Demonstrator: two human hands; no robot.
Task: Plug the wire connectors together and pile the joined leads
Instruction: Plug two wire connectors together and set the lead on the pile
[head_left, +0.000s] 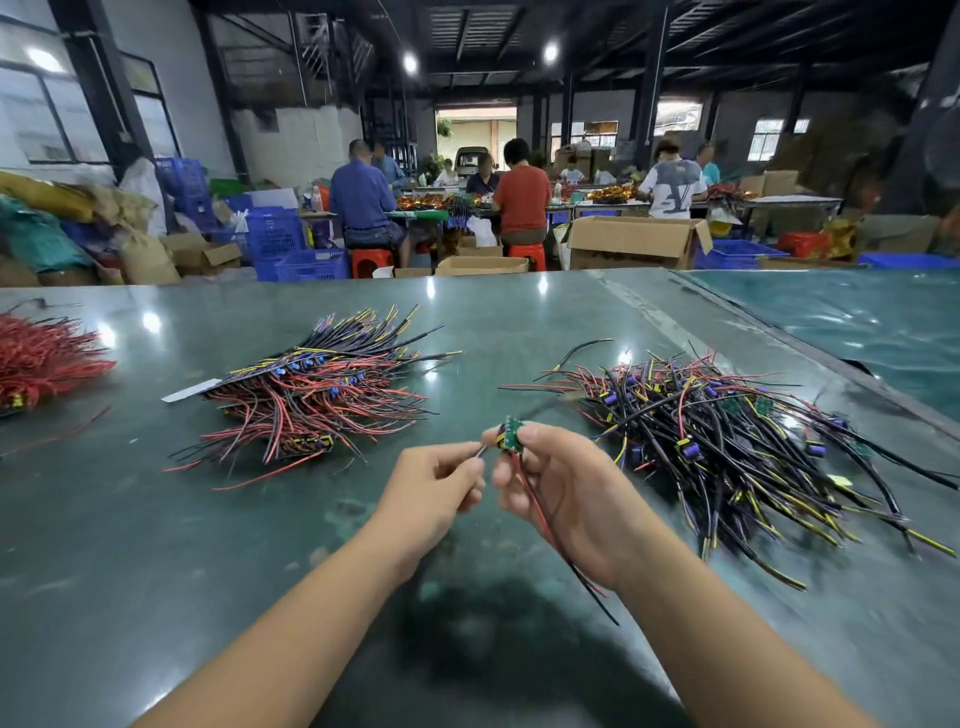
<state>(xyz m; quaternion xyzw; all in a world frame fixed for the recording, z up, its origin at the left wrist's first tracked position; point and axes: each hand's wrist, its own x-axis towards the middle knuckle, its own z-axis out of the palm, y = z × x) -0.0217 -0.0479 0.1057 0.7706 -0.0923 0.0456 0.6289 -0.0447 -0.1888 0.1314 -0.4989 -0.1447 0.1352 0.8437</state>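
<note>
I have one view only, from a wide-angle camera worn on the person's head, looking forward and down across the green table (156, 519), so no second view shares any of it. It sits close over the table's near edge, where both forearms enter from the bottom. The far edge crosses the upper middle, and the workshop hall shows beyond it, bowed by the lens.

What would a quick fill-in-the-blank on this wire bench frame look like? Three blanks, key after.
1. The right hand pinches a small ____ circuit board.
2. The left hand holds a wire end beside the board, above the ____ table.
3. The all-red wire pile lies at the far ____ edge.

Missing: green; green; left
</note>
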